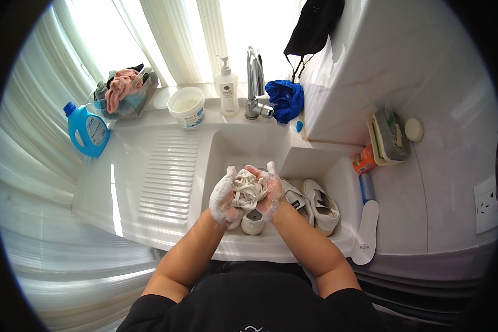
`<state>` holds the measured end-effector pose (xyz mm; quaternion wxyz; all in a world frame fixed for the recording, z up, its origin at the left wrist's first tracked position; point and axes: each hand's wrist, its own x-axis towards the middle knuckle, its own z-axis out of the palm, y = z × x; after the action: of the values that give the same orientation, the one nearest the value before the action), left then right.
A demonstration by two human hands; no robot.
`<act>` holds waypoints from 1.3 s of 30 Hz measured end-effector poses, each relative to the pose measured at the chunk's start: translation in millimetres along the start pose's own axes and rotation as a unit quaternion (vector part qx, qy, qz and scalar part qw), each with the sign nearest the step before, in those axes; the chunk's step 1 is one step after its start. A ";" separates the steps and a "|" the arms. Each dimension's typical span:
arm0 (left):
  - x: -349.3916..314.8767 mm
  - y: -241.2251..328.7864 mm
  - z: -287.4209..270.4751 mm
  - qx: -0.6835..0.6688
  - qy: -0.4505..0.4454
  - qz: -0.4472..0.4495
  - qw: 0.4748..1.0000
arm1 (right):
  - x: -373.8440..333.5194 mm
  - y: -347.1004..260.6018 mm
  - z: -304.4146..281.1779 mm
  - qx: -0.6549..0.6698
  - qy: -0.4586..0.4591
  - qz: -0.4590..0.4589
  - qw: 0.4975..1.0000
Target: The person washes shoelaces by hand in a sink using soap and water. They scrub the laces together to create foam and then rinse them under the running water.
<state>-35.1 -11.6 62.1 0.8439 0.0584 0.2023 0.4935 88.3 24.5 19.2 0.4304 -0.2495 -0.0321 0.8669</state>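
Over the basin of a white sink (282, 243), my two soapy hands are cupped side by side around a bundle of whitish shoelaces (249, 189). Foam coats my left hand (224, 198), which supports the bundle from the left. My right hand (272, 193) presses against its other side, thumb raised. Below my wrists lies part of a white shoe (253, 223). To the right of my right forearm, another pair of white shoes (322, 206) rests in the sink. My hands hide some of the basin floor.
A ribbed washboard (169, 177) lies left of the basin. Behind stand a white tub (186, 108), pump bottle (227, 88), tap (254, 83) and blue cloth (285, 100). A blue detergent bottle (88, 131) stands far left. At right are an insole (366, 235) and brush holder (390, 135).
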 end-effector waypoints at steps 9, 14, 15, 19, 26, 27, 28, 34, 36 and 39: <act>20.1 -30.8 -33.7 0.158 -0.075 0.159 0.972 | 7.1 16.4 -1.3 -0.570 0.185 -0.379 0.705; 26.8 -16.5 -69.1 0.127 -0.100 0.097 0.982 | -5.9 46.0 2.8 -0.592 0.010 -0.557 0.582; 26.5 -11.1 -66.7 0.103 -0.087 0.065 0.989 | -6.1 47.9 0.8 -0.595 -0.013 -0.564 0.573; 19.8 -20.3 -17.3 0.263 -0.069 0.243 0.931 | -2.5 28.6 12.3 -0.549 0.068 -0.524 0.648; 18.0 -20.3 -31.8 0.433 -0.079 0.383 0.812 | 32.5 19.1 -24.7 -0.473 0.180 -0.436 0.744; 16.4 -18.5 -24.8 0.610 -0.103 0.498 0.608 | 35.0 15.2 -24.4 -0.383 0.153 -0.373 0.831; 13.6 -15.6 -18.9 0.512 -0.133 0.445 0.723 | 36.2 11.8 -23.9 -0.286 0.123 -0.302 0.901; 10.0 6.3 -15.1 0.289 -0.058 0.162 0.942 | -13.5 -6.9 9.5 -0.129 -0.034 0.119 0.984; 9.2 -0.5 -10.2 0.326 0.046 0.177 0.928 | -12.4 -10.2 7.2 -0.183 -0.007 -0.012 0.983; 3.9 -6.3 -10.6 0.208 0.235 0.026 0.949 | -5.7 -10.4 4.9 -0.207 0.019 -0.203 0.957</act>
<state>-32.5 -12.5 49.4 0.7287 0.1204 0.4912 0.4618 96.4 27.5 28.7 0.5369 -0.3381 -0.2524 0.7306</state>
